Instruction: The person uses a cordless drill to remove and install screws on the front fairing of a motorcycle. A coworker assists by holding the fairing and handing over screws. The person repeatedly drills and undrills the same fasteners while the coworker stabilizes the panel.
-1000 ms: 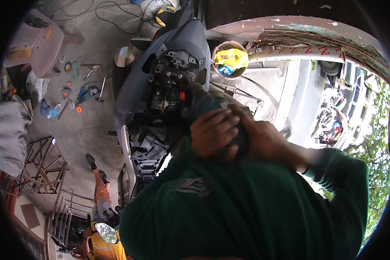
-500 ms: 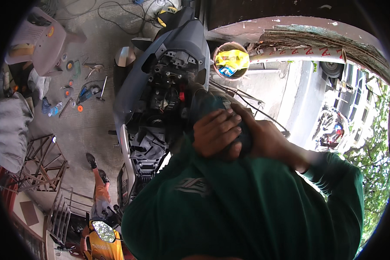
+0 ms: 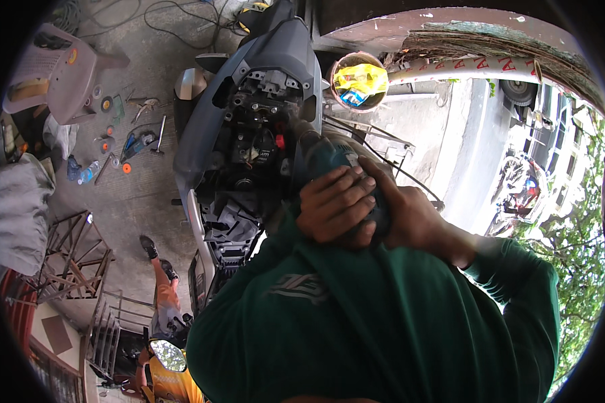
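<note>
My left hand (image 3: 336, 205) and right hand (image 3: 410, 215) both close around the teal power tool (image 3: 326, 158), pressed against the open scooter (image 3: 255, 134) frame. I judge I am working on it; next needs steady pressure.

Both hands on power tool (image 3: 329, 158), scooter (image 3: 249, 134) just left; bucket (image 3: 358, 80) behind; hand tools (image 3: 124, 134) far left.
</note>
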Motion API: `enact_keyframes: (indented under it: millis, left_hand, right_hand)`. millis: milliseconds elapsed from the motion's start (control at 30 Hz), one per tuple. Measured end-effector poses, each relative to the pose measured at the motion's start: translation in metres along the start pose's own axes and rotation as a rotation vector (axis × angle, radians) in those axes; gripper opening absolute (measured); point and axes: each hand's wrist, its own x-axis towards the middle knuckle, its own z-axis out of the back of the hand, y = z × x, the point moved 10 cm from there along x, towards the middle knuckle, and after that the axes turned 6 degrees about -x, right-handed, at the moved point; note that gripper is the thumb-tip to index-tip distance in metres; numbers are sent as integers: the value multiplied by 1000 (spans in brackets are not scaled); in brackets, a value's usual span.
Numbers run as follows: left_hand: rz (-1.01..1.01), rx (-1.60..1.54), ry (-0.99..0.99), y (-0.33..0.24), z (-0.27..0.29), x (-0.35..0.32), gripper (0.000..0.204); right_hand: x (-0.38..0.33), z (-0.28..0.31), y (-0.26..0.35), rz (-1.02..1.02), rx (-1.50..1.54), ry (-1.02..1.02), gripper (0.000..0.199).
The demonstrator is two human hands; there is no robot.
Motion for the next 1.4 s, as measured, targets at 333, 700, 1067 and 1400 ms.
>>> enact_keyframes:
  millis: [333, 700, 1067, 1400]
  left_hand:
    - [115, -43, 43, -6, 0, -17, 28]
    - [79, -85, 50, -7, 4, -33, 27]
    - [85, -98, 45, -4, 12, -31, 29]
    - [85, -88, 26, -3, 10, -22, 33]
  right_hand:
    - [-6, -17, 5, 69, -32, -102, 124]
    - [-7, -31, 5, 14, 25, -107, 118]
    - [-4, -29, 15, -26, -43, -62, 126]
    - [-4, -24, 10, -108, -47, 27, 129]
